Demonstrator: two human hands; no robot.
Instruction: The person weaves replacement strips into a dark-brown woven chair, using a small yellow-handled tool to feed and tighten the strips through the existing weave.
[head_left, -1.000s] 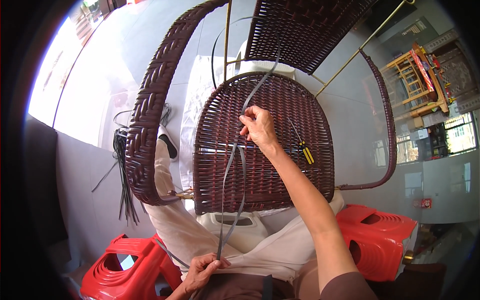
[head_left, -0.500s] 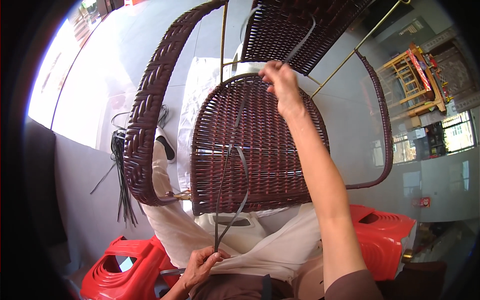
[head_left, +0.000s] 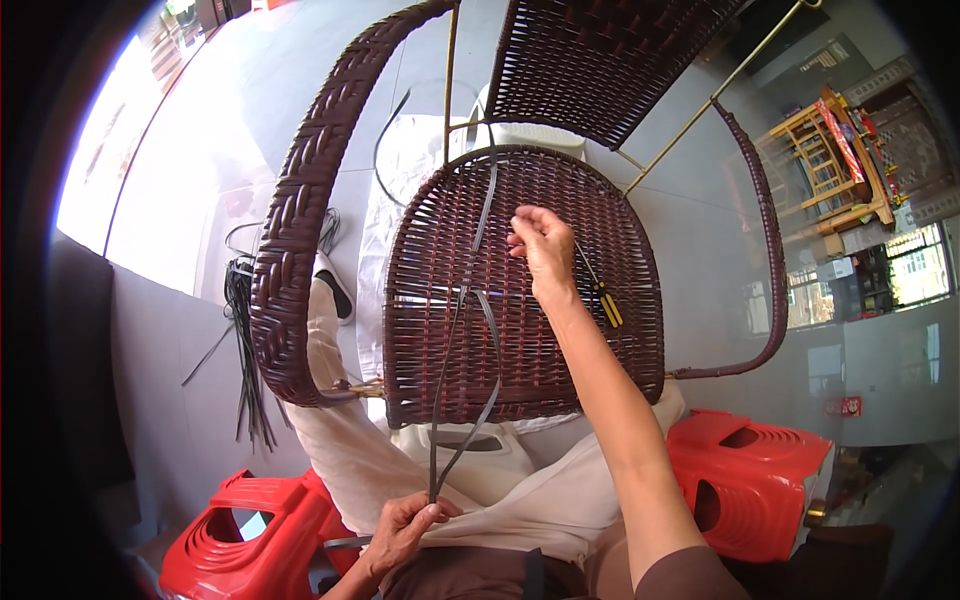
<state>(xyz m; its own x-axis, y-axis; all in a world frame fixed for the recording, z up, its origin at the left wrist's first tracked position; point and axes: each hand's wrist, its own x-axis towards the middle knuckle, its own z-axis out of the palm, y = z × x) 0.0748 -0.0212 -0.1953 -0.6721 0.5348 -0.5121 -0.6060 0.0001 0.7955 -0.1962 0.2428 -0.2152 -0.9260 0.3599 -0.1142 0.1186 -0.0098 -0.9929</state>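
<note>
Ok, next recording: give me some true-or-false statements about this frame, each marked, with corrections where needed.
1. The left hand holds grey strips. True.
2. The yellow-handled tool lies on the woven seat. True.
3. The right hand touches the backrest. False: it is over the woven seat.
4. Both red stools are on the person's left. False: one red stool is on the left, another on the right.
5. A bundle of dark strips is left of the thick woven armrest. True.
</note>
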